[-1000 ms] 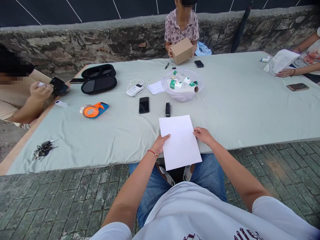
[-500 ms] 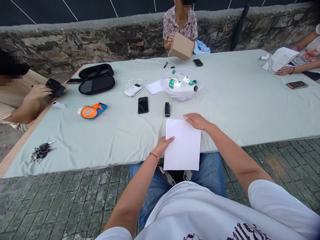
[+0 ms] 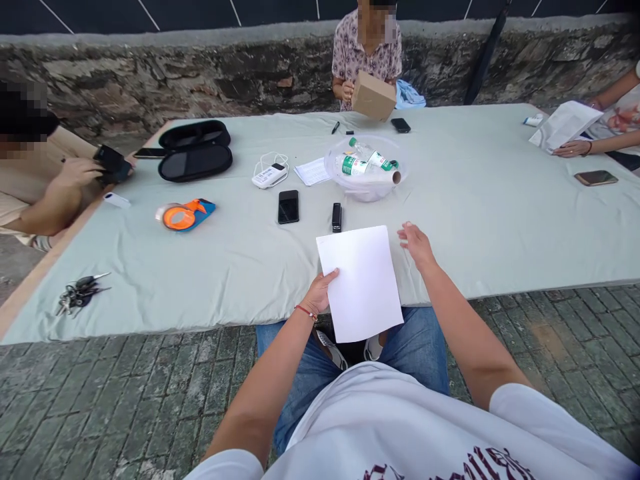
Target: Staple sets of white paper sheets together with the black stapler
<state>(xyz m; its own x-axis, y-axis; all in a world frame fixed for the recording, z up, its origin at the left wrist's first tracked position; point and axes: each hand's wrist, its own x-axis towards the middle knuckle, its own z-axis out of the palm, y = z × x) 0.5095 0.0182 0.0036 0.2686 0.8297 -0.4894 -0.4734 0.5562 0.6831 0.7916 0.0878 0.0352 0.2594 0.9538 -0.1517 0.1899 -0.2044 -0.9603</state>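
Observation:
My left hand grips the left edge of white paper, thumb on top and the other fingers hidden beneath. The paper looks blank and tilts a little to the left, its lower part hanging over the table's front edge above my lap. Apart from it, to the right of its upper corner, my right hand hovers with fingers spread and nothing in them. A black stapler lies just beyond the paper's top edge. Left of the stapler is a black phone.
A clear plastic bowl holds bottles and a roll. Leftward lie an orange-and-blue tape dispenser, keys, a white device with a cord and an open black case. People sit around the table, one holding a cardboard box.
My right hand has come off the paper's upper right corner and moved right, its fingers spreading. The paper has turned a little anticlockwise in my left hand.

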